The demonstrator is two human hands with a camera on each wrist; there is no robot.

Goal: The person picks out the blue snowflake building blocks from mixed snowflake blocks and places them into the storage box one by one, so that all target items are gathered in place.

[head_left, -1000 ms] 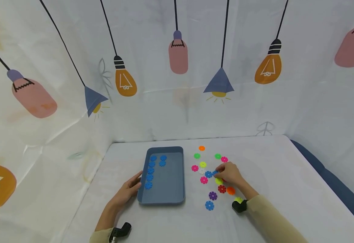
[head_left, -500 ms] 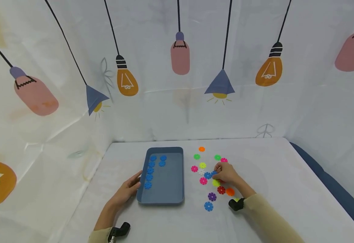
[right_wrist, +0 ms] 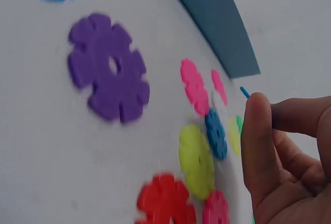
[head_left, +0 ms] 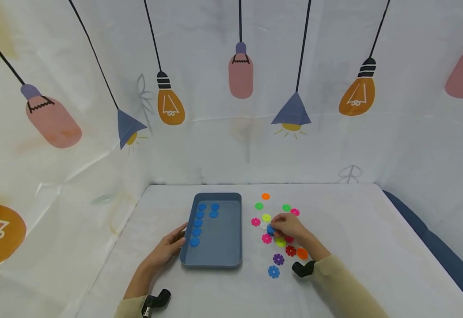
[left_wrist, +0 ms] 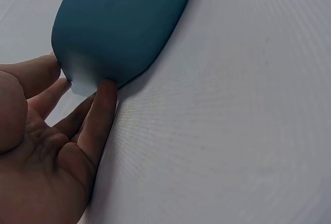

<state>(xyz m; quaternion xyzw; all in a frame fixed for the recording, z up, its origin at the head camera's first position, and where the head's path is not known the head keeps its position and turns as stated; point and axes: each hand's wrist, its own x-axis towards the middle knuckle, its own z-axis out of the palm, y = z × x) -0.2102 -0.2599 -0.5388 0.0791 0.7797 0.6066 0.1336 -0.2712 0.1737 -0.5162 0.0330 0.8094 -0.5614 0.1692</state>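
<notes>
My right hand (head_left: 290,225) pinches a blue flower-shaped plastic disc (right_wrist: 244,92) between thumb and fingertips; only a thin edge of it shows in the right wrist view. Below that hand another blue disc (right_wrist: 216,133) lies on the table, beside a yellow one (right_wrist: 196,161). My left hand (head_left: 168,247) touches the left outer side of a blue-grey tray (head_left: 219,251), its fingertips against the wall in the left wrist view. Inside the tray, blue discs (head_left: 196,231) form a column along the left, with two more (head_left: 214,210) beside its far end.
Loose discs lie right of the tray, including orange (head_left: 302,253), red (head_left: 290,251), purple (head_left: 278,259), green (head_left: 259,206), pink (head_left: 256,222) and a near blue one (head_left: 273,271). A white cloth with printed lamps (head_left: 241,75) hangs behind the table (head_left: 343,221).
My right hand has moved slightly left, with the pinched disc, over the neighbouring blue disc. The left hand and the tray hold their places; the head view has shifted a little.
</notes>
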